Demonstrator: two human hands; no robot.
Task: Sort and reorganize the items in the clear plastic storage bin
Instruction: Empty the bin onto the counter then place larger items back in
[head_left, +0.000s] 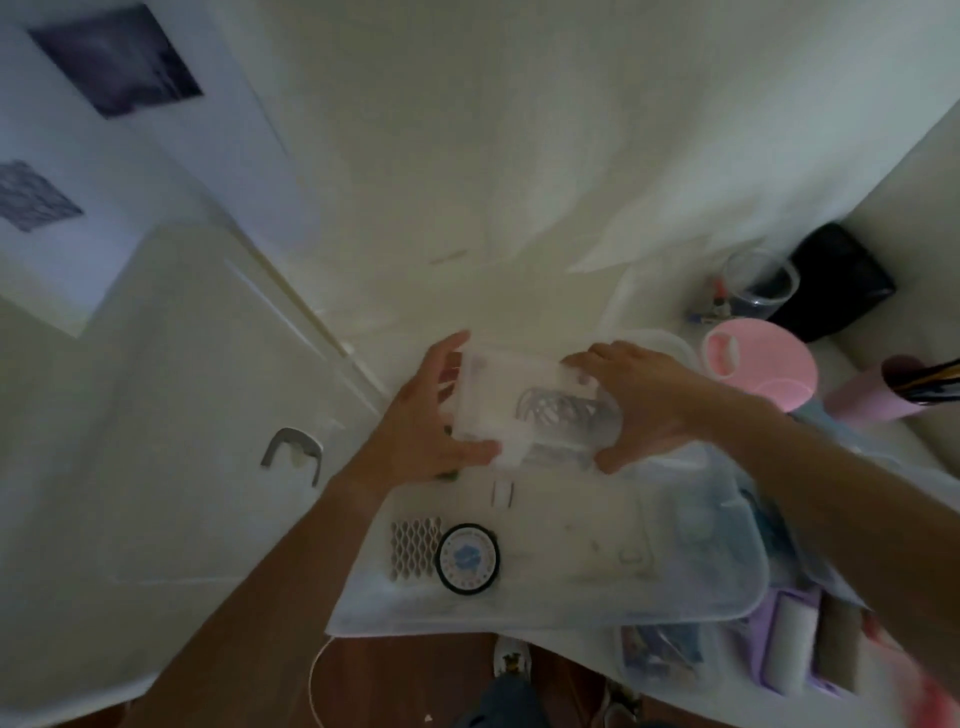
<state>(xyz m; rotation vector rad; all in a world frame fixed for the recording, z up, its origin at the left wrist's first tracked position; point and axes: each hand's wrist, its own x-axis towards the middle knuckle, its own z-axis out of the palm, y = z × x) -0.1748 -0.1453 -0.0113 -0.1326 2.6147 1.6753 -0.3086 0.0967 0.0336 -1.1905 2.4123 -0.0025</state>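
Observation:
My left hand (426, 415) and my right hand (639, 400) both grip a small clear plastic box (498, 405), held up above the white table. Something grey and coiled shows through its wall, blurred. Below the hands lies the clear plastic storage bin (727, 587), with a white sheet-like lid or tray (561, 551) across it. On that white surface rest a round black-rimmed tin (467, 558) and a grey lattice piece (414, 548). Blue items show dimly inside the bin.
A pink round container (763, 364), a clear cup (761, 283), a black case (836, 280) and a pink tube with brushes (893, 387) stand at the right. Purple and white items (789, 654) lie beside the bin. A door with a metal handle (291, 452) is at left.

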